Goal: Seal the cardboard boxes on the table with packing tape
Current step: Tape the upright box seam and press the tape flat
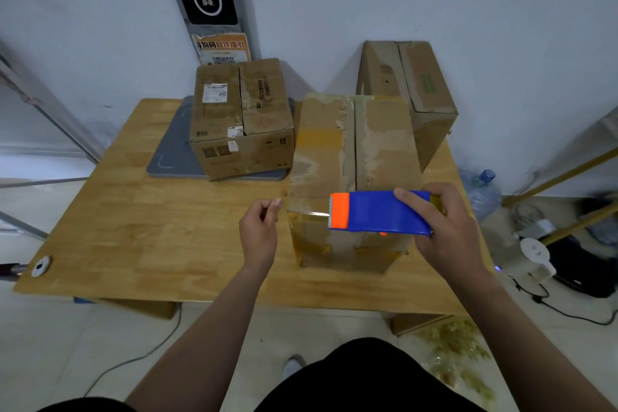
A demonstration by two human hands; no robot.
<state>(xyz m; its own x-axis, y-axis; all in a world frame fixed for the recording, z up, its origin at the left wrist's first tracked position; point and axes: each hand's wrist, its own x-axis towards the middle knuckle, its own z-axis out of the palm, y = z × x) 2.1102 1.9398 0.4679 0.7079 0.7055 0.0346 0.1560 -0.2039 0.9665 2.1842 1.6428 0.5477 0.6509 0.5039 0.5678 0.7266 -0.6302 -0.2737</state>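
Head view is showing the right hand [448, 231] gripping the tape dispenser [384, 211] over the near edge of the front box [351, 150], the left hand [259, 227] pinching the tape [304, 207] end just left of it. Seemingly a strip is being drawn out; next it needs sticking along the box's seam.

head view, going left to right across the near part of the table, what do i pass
white disc → left hand → tape pulled taut → tape dispenser → right hand → water bottle
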